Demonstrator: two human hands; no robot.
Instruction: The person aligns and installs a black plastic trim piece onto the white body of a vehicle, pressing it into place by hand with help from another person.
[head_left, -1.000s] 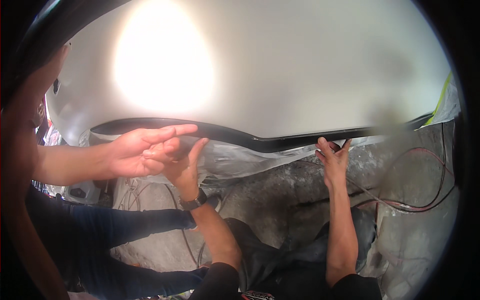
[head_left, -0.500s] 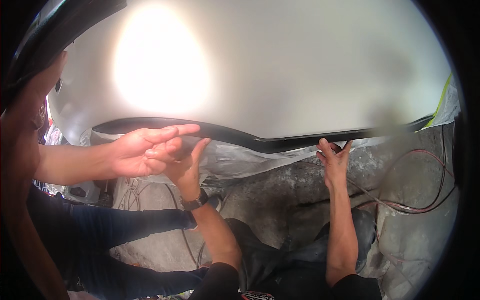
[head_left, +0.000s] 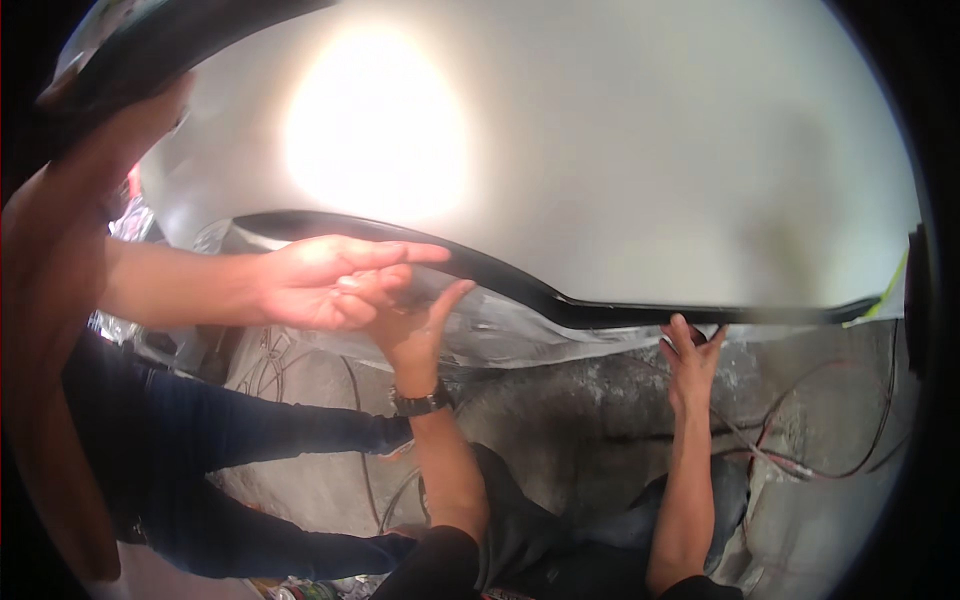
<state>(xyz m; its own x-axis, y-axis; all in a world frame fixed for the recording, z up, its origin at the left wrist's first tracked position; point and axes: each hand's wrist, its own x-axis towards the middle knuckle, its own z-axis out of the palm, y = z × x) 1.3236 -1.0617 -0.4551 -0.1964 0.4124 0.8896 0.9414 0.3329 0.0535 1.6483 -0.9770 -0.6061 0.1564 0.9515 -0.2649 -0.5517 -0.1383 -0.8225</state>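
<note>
Along the lower edge of the big white panel [head_left: 620,150], both hands look mid-fit on the black trim strip [head_left: 520,285]: left hand [head_left: 415,325] and right hand [head_left: 690,355] open-fingered, pressing not gripping, so next probably needs firm even pressure along it.

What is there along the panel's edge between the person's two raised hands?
In the head view, between the left hand and right hand run the black trim strip and crinkled clear plastic sheeting below it.
</note>
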